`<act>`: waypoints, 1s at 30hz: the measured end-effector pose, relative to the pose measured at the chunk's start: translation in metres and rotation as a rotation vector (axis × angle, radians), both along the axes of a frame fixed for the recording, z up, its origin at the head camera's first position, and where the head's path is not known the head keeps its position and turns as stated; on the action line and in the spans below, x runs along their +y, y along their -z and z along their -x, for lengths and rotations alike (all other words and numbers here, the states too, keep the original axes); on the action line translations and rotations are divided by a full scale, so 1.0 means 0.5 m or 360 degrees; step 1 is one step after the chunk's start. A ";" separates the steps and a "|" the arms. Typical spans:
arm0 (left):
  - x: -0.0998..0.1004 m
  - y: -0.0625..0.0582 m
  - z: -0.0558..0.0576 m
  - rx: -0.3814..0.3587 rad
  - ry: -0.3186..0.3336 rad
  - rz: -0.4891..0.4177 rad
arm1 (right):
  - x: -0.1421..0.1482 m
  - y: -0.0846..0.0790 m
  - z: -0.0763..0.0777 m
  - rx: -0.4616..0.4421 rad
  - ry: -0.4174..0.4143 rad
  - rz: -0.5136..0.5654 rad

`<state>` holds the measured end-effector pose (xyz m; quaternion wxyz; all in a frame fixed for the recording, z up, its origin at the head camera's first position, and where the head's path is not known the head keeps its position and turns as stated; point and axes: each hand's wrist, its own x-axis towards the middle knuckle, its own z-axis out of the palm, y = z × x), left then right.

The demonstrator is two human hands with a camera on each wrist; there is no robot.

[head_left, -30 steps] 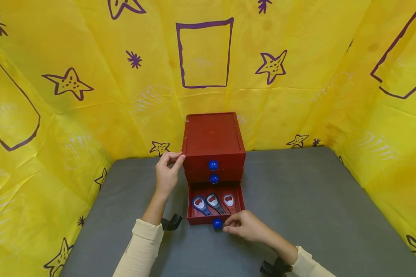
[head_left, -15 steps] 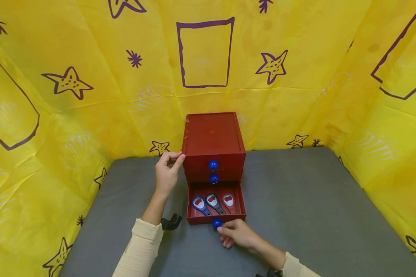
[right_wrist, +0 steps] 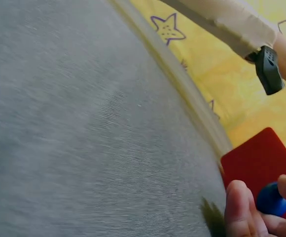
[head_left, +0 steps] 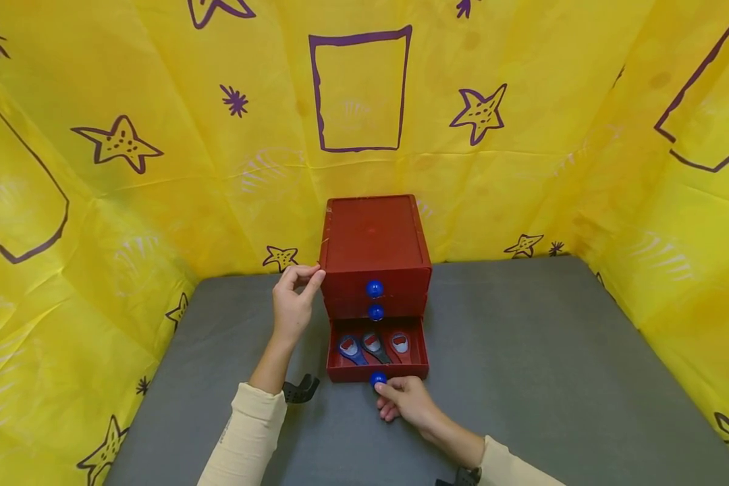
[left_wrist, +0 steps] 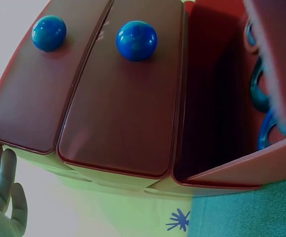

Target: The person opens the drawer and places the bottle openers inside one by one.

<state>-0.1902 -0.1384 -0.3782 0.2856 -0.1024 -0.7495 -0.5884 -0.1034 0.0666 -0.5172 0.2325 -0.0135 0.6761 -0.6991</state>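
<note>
A red drawer cabinet (head_left: pixel 373 236) stands at the back of the table, its bottom drawer (head_left: pixel 422 351) pulled out. Inside lie three bottle openers side by side: a blue one (head_left: pixel 351 349), a black one (head_left: pixel 374 345) and a red one (head_left: pixel 400 345). My right hand (head_left: pixel 410 403) pinches the blue knob (right_wrist: pixel 272 200) of that drawer between thumb and fingers. At the cabinet's upper left front corner, my left hand (head_left: pixel 293 307) touches the edge; in the left wrist view several of its fingers (left_wrist: pixel 2 177) extend loosely beside the cabinet.
Two upper drawers are closed, with blue knobs (left_wrist: pixel 136 41) on their fronts. Grey cloth (head_left: pixel 522 364) covers the table. Yellow patterned sheets (head_left: pixel 219 135) hang close behind the cabinet and along both sides.
My right hand has shifted from beside the bottom knob to a pinch on it. The bottom drawer has slid slightly inward with the bottle openers. My left hand has stayed at the corner.
</note>
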 end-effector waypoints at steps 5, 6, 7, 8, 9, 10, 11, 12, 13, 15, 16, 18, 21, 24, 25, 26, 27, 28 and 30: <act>0.001 -0.001 0.000 0.0015 -0.0002 0.0007 | -0.008 0.002 0.029 0.0031 0.0064 0.0009; 0.001 -0.001 0.000 0.0014 0.0000 0.0007 | -0.009 0.002 0.035 0.0039 0.0071 0.0011; 0.001 -0.001 0.000 0.0011 0.0000 0.0008 | -0.010 0.002 0.041 0.0042 0.0078 0.0013; 0.001 -0.001 0.000 0.0008 0.0002 0.0007 | -0.011 0.001 0.047 0.0044 0.0084 0.0013; 0.001 -0.001 0.000 0.0007 -0.0001 0.0006 | -0.012 0.000 0.053 0.0046 0.0090 0.0013; 0.001 -0.001 0.000 0.0003 -0.0003 0.0009 | -0.012 -0.001 0.059 0.0051 0.0099 0.0019; 0.000 -0.001 0.001 -0.0002 -0.0003 0.0010 | -0.013 -0.003 0.066 0.0052 0.0108 0.0021; 0.000 -0.001 0.001 -0.0007 -0.0004 0.0011 | -0.014 -0.004 0.072 0.0048 0.0117 0.0023; 0.000 -0.001 0.001 -0.0013 -0.0004 0.0011 | -0.014 -0.004 0.078 0.0049 0.0124 0.0024; 0.000 0.000 0.001 -0.0025 -0.0006 0.0011 | -0.014 -0.004 0.089 0.0057 0.0135 0.0018; 0.000 0.000 0.001 -0.0031 -0.0005 0.0008 | -0.014 -0.003 0.094 0.0062 0.0141 0.0016; 0.000 0.000 0.001 -0.0038 -0.0003 -0.0001 | -0.015 -0.001 0.106 0.0074 0.0153 0.0005; -0.001 0.001 0.002 -0.0032 0.0002 -0.0013 | -0.018 0.003 0.122 0.0084 0.0175 0.0001; -0.001 0.001 0.002 -0.0020 0.0003 -0.0012 | -0.022 0.008 0.137 0.0078 0.0199 0.0011; -0.001 0.001 0.003 -0.0015 0.0003 -0.0008 | -0.024 0.009 0.142 0.0072 0.0209 0.0016; -0.001 0.001 0.003 -0.0011 0.0004 -0.0006 | -0.024 0.009 0.146 0.0073 0.0220 0.0019; -0.001 0.001 0.002 -0.0006 0.0005 -0.0004 | -0.025 0.010 0.150 0.0072 0.0230 0.0024; -0.001 0.001 0.002 -0.0003 0.0007 -0.0002 | -0.026 0.010 0.154 0.0079 0.0240 0.0023; -0.001 0.000 0.002 0.0002 0.0012 -0.0001 | -0.027 0.009 0.160 0.0089 0.0259 0.0017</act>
